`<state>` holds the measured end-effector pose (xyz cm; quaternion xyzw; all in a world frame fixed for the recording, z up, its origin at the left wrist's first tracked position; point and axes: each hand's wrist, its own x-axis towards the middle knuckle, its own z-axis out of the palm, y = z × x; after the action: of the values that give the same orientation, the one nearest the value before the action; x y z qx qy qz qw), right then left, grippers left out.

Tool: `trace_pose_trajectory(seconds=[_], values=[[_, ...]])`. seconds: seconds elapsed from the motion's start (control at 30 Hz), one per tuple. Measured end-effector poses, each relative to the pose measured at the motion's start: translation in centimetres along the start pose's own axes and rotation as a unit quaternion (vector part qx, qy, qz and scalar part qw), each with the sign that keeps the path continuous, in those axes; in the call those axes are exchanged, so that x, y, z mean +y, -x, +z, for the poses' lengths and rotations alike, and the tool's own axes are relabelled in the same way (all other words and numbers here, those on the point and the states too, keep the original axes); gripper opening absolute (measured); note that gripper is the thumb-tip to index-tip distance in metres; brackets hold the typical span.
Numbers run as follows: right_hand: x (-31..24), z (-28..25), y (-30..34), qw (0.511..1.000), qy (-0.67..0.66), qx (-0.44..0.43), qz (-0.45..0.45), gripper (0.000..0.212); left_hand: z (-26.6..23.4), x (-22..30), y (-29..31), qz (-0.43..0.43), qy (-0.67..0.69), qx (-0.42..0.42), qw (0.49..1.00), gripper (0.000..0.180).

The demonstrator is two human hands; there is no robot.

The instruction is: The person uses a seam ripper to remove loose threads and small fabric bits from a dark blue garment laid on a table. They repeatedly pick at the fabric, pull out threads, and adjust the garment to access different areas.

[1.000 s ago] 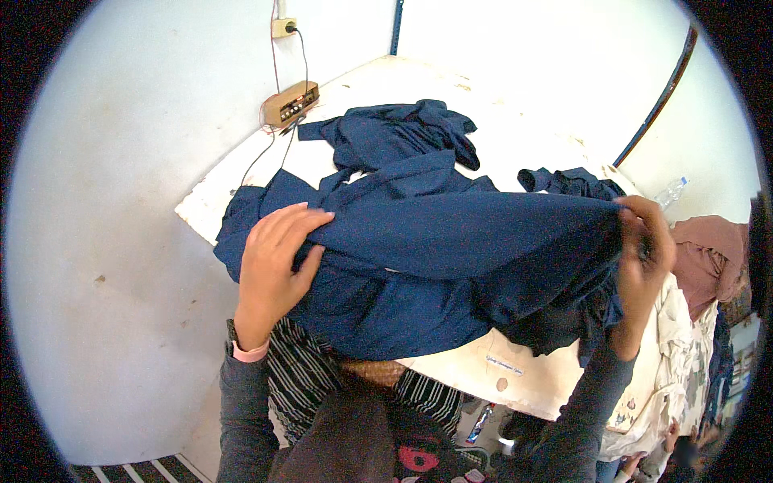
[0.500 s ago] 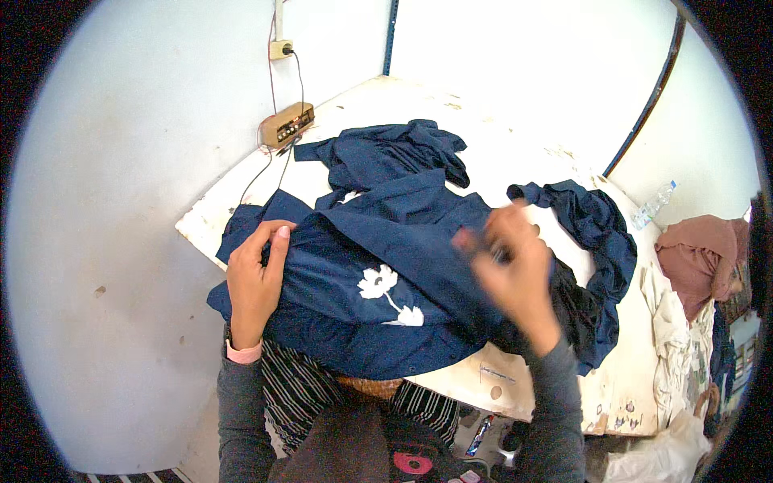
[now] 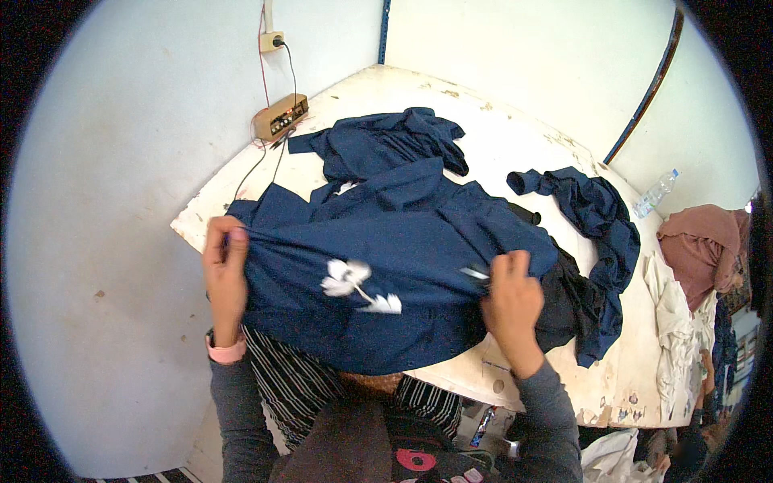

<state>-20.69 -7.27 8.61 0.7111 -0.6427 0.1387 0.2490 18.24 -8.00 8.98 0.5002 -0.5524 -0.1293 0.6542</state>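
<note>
A navy blue garment with a white flower motif is drawn out between my hands, over the near edge of the table and my lap. My left hand pinches its left edge, thumb upward, and folds run from that grip. My right hand is closed at the garment's right side, with the cloth pulled taut toward it. By the right fingers a small, pale, shiny piece shows, too blurred to name. The flower is blurred too.
Another navy cloth bundle lies farther back on the worn white table. A crumpled navy piece and black cloth lie right. At the left edge sits a brown power box with cables. A plastic bottle stands far right.
My left hand has shifted left with the garment's edge. My right hand has come down from above the cloth to its right side, and the flower has moved left.
</note>
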Motion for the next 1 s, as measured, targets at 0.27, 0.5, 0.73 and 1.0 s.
trace_pose_trajectory(seconds=[0.27,0.5,0.73,1.0], values=[[10.0,-6.8,-0.6,0.887,-0.429,0.087,0.151,0.025,-3.4,2.4,-2.6,-0.095,0.207,0.214,0.950,0.034],[14.1,-5.6,-2.4,0.831,-0.531,-0.079,0.147,0.020,-5.6,-0.1,-4.9,-0.156,0.125,0.082,0.976,0.020],[16.7,-1.5,-1.4,0.761,-0.573,-0.286,0.105,0.032,-8.0,-3.8,-4.6,-0.200,0.192,0.108,0.955,0.029],[16.0,-1.4,-2.0,0.764,-0.575,-0.269,0.117,0.022,-13.7,-12.4,-4.8,-0.169,0.282,0.056,0.943,0.035]])
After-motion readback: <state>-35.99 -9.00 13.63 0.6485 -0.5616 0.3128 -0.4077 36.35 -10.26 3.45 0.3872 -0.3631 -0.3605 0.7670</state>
